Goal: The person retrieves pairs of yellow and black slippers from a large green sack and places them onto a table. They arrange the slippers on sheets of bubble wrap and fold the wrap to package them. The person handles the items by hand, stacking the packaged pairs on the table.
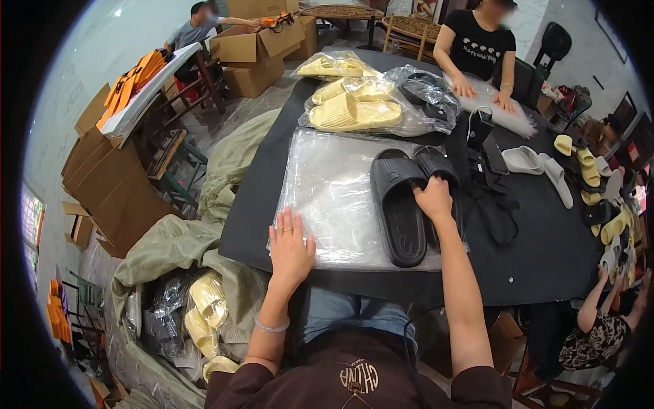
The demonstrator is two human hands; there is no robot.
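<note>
A pair of black ribbed slide slippers, the left slipper [400,218] and the right slipper [439,167], lies side by side on a stack of clear plastic bags [330,177]. My right hand [434,199] is closed on the right slipper, its fingertips tucked at the strap opening and partly hidden. On the bags' near left corner my left hand [290,245] lies flat, fingers stretched out, holding nothing. The bags rest on a dark table [531,259] in front of me.
Bagged yellow slippers [354,112] and bagged black slippers [432,95] sit beyond the stack. A black device [485,160] stands right of it, near white slippers [523,161]. Across the table, a co-worker presses a plastic bundle [501,112]. An open sack [184,273] of bagged slippers stands at my left.
</note>
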